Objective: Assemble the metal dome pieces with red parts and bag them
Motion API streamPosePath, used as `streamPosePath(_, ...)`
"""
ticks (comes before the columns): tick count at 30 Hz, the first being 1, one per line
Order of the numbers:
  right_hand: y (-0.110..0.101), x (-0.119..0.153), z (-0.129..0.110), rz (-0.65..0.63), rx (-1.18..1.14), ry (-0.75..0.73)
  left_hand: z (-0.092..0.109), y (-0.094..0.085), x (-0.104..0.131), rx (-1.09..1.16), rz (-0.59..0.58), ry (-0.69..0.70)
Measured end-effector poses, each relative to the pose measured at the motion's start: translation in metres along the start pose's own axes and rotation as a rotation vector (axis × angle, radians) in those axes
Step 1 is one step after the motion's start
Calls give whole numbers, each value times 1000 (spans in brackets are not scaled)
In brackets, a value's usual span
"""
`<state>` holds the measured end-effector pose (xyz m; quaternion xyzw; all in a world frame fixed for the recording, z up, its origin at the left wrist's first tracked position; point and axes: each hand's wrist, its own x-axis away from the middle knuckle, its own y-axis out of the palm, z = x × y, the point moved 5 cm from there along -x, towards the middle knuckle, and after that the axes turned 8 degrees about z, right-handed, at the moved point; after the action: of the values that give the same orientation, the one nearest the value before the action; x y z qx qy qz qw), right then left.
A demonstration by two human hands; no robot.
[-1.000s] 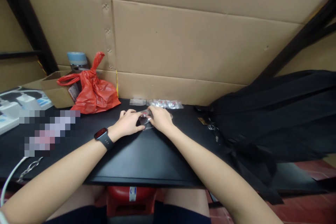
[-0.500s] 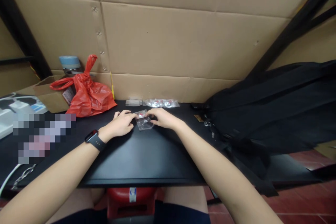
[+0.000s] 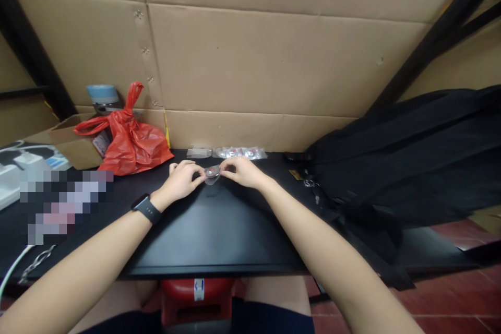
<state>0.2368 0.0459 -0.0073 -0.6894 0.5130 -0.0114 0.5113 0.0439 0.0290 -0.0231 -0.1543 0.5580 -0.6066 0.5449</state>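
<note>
Between my two hands is a small clear plastic bag [image 3: 212,173] with a round, shiny item in it that shows a bit of red. My left hand [image 3: 183,180] pinches the bag's left edge between thumb and fingers. At its right edge, the thumb and forefinger of my right hand [image 3: 243,173] are closed on it too. The bag looks slightly raised over the black table [image 3: 195,240]. Just behind lie several similar round items in clear bags [image 3: 240,153], with a flat clear packet [image 3: 199,153] to their left.
A red plastic bag [image 3: 135,141] and a cardboard box [image 3: 84,141] stand at the back left, near a white power strip [image 3: 11,185]. Black fabric [image 3: 410,162] covers the right side, with a key ring [image 3: 309,183] beside it. A cardboard wall [image 3: 250,62] closes off the back.
The small bag lay flat with its loose end toward me; now it is folded shorter and lifted. Both hands have tightened into pinches at its sides.
</note>
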Motion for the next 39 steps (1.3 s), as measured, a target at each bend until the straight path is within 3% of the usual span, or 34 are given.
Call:
streamPosePath(5,-4,0,9,-36,-48,33,0,-8,-3,-2,37,-47)
streamPosePath(11,15,-1,11,-74,49,91,-1,-2,-3,-31,29,-130)
streamPosePath(14,24,-2,10,-8,223,146,5,-4,-2,-109,88,-96)
streamPosePath(18,24,-3,7,91,361,167,20,-7,1,-102,103,68)
streamPosePath(21,22,-2,-2,74,285,31,25,-3,3,-90,10,130)
streamPosePath(24,25,2,-6,-71,197,-48,21,2,4,-120,-54,132)
streamPosePath(27,27,5,-5,-133,184,-15,15,2,4,-141,-52,128)
streamPosePath(32,24,2,-3,-76,119,63,8,-7,2,-82,57,93)
streamPosePath(39,19,1,2,-11,-54,154,3,-15,-2,15,72,-67)
